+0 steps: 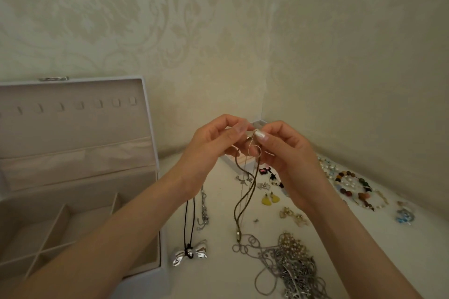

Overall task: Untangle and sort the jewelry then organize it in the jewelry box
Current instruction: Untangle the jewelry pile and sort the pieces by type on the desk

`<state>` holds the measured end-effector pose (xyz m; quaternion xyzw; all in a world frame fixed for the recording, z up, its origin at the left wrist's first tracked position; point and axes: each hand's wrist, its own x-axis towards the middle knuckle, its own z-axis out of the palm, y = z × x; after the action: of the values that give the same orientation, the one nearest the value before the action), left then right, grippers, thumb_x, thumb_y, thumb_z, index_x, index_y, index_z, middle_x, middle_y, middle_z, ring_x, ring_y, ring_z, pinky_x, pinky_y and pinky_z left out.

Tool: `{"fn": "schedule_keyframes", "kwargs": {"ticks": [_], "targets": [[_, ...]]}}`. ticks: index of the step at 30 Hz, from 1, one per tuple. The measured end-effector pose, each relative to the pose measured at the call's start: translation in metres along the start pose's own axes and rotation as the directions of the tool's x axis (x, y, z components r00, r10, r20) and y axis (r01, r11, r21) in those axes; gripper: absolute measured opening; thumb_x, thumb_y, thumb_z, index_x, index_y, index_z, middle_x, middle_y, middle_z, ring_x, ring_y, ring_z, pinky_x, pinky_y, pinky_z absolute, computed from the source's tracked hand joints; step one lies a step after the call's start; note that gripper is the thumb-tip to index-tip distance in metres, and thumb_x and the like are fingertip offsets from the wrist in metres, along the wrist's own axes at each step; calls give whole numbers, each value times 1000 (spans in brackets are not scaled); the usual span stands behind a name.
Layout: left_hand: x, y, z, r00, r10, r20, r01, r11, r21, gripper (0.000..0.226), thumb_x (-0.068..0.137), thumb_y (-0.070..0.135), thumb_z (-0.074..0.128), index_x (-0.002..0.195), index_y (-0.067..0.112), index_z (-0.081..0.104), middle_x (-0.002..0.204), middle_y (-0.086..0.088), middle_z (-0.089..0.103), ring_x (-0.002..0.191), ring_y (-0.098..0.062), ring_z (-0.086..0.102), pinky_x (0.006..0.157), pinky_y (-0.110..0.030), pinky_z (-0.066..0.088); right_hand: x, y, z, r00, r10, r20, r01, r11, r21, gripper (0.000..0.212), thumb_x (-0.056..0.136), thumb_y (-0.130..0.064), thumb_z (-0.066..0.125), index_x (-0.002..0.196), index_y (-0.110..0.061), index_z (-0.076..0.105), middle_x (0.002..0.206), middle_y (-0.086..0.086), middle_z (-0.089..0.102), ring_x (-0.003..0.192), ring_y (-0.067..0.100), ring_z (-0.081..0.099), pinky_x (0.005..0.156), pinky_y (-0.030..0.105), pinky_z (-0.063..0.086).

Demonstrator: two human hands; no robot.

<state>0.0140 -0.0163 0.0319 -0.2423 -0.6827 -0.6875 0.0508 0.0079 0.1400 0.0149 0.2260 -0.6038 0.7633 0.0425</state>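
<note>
Cord (245, 196) hangs doubled in mid-air just right of box (159, 226). Its top end is up between both hands and its metal cap (238, 235) is low, near table (218, 274); can't tell if it's touching. L hand (213, 143) & R hand (289, 150) are both closed in fingertip pinches on cord's top, where thin ring (254, 150) sits. Exact contact pts are hidden by fingers, so can't tell if ring is threaded on or just snagged.

Handling, my read: cord is v. light & limp w/ no stiffness, so it'll swing & twist if moved fast. Surface looks matte, so prob won't slip from a pinch. Ring is thin wire & prob bends easily, so no yanking. Best hold: one hand pinching cord just under ring, other on ring itself, eased apart w/ nails. To carry, take it near top, or gather both ends so cap doesn't catch on other pieces.

Elsewhere: bow pendant (190, 252) lies just right of box. Chain pile (291, 267), a knotted mass, is further right. Yellow earrings (270, 198) & beads (352, 184) are far right of box. Box lid is up.
</note>
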Motion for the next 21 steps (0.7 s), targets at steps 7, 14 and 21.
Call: {"fn": "schedule_keyframes", "kwargs": {"ticks": [7, 14, 21], "targets": [[-1, 1, 2, 1000, 7, 26, -6, 1000, -22, 29, 70, 18, 67, 98, 13, 60, 81, 1, 69, 80, -10, 65, 76, -16, 49, 3, -2, -7, 999, -28, -33, 32, 993, 117, 7, 80, -16, 60, 77, -11, 56, 69, 0, 63, 67, 11, 59, 65, 23, 49], [0, 0, -1, 997, 69, -34, -71, 996, -60, 21, 72, 14, 64, 92, 9, 63, 77, 3, 70, 68, -10, 65, 67, -19, 51, 4, 0, -10, 1000, -9, -6, 10, 978, 209, 9, 75, -6, 59, 82, -11, 57, 70, 2, 63, 65, 12, 59, 65, 23, 51], [1, -2, -1, 994, 103, -32, -105, 992, -69, 22, 74, 13, 63, 96, 8, 63, 85, 2, 71, 68, -8, 62, 68, -20, 50, 4, -1, -9, 998, -5, 57, -5, 983, 184, 22, 77, -7, 59, 97, -12, 68, 79, 4, 58, 67, 13, 56, 66, 25, 50]]}}
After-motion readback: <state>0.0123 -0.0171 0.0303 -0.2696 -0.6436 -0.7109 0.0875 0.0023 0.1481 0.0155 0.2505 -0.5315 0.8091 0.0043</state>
